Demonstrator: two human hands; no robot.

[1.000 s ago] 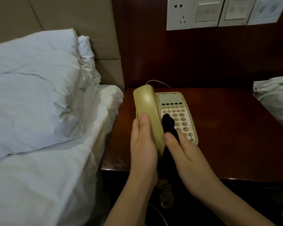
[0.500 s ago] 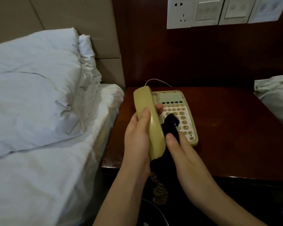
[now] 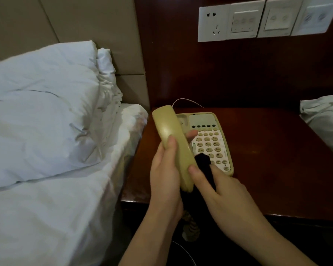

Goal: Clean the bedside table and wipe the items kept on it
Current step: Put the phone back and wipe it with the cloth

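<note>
Above the beige push-button telephone base on the dark wooden bedside table, my left hand grips the beige plastic handset while my right hand pinches a dark cloth against it.

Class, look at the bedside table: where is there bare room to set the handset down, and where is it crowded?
Bare wood lies right of the phone base, out toward the white bedding at the table's right edge, and behind the base by the wall. The front left is crowded: both hands, handset and dark cloth.
</note>
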